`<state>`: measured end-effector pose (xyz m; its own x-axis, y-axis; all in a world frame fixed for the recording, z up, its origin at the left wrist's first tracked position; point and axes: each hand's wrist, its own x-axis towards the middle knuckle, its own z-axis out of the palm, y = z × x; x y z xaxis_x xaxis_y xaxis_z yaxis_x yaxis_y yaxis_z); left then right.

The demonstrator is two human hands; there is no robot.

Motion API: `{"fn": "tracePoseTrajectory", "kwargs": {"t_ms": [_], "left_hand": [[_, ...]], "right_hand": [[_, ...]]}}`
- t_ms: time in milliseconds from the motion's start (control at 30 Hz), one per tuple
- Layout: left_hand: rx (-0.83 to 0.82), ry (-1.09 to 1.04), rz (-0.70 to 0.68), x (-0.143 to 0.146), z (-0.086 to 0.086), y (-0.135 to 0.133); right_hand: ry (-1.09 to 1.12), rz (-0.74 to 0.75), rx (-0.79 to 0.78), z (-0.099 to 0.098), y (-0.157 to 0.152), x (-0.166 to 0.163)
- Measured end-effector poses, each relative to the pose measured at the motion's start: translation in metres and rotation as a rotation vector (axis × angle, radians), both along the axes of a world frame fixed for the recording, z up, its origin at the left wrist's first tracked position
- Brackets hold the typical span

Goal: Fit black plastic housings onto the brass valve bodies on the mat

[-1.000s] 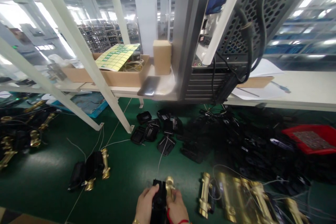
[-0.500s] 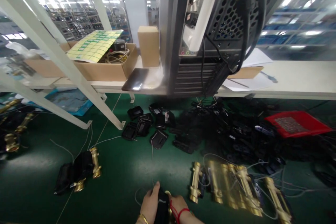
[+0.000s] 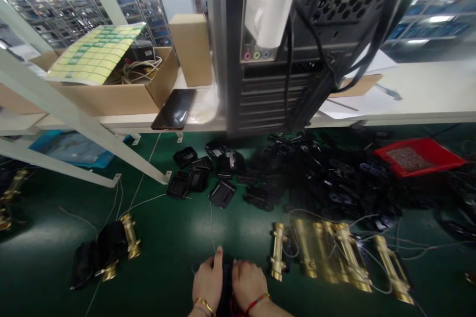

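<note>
Both hands have closed in over the black part since the earlier frames; its brass handle, visible between them a second ago, is now covered. View has also tipped down, so the PC tower [image 3: 297, 44] fills more of the top.

Left hand [image 3: 207, 282] and right hand [image 3: 248, 285] sit bottom centre, pressed close side by side, fingers curled around the black part [image 3: 226, 287]. Only a dark sliver shows between them, so exact grip unclear. Thin white wire [image 3: 211, 228] runs up from the left fingertips toward the loose black housings [image 3: 203, 178] mid-frame.

Row of brass handles [image 3: 334, 257] lies just right of the hands on the green tabletop [image 3: 171, 247]; another brass-and-black assembly [image 3: 107, 250] sits lower left. Red tray [image 3: 420, 156] right edge, cardboard box [image 3: 111, 94] on the shelf upper left.

Judgement: keep the part square between both palms, press evenly, and keep that wire out of the seam so it doesn't get pinched.
</note>
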<state>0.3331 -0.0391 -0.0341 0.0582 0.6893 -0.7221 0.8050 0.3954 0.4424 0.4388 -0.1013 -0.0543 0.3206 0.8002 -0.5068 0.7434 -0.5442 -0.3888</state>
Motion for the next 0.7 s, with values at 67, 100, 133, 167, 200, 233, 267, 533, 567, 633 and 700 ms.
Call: {"fn": "tracePoseTrajectory", "kwargs": {"t_ms": [67, 100, 133, 167, 200, 233, 267, 533, 567, 633, 700], "left_hand": [[0.007, 0.026, -0.004, 0.001, -0.004, -0.003], [0.006, 0.040, -0.002, 0.001, -0.007, -0.003], [0.004, 0.054, -0.006, 0.001, -0.011, -0.003], [-0.001, 0.066, -0.012, 0.001, -0.015, -0.002], [-0.002, 0.081, -0.021, 0.001, -0.019, -0.002], [-0.009, 0.101, -0.030, 0.001, -0.024, -0.001], [-0.019, 0.123, -0.041, 0.001, -0.028, -0.001], [-0.061, 0.201, -0.015, 0.004, -0.028, -0.004], [-0.070, 0.196, -0.018, 0.004, -0.025, -0.004], [-0.073, 0.179, -0.033, 0.002, -0.023, -0.003], [-0.054, 0.161, -0.032, -0.002, -0.026, -0.002]], "right_hand": [[-0.001, 0.025, -0.004, 0.002, 0.000, 0.000], [0.002, 0.035, -0.003, 0.002, -0.001, 0.001], [0.003, 0.045, 0.000, 0.000, -0.001, 0.001], [0.002, 0.056, 0.002, -0.002, -0.002, 0.001], [-0.001, 0.067, -0.003, -0.004, -0.002, 0.002], [-0.003, 0.078, -0.015, -0.006, -0.002, 0.002], [-0.005, 0.092, -0.031, -0.008, -0.002, 0.003], [0.024, 0.108, 0.020, -0.004, -0.001, 0.007], [0.022, 0.109, 0.020, -0.003, -0.001, 0.007], [0.003, 0.102, 0.011, -0.002, 0.000, 0.005], [-0.025, 0.091, 0.006, -0.001, 0.002, 0.002]]}}
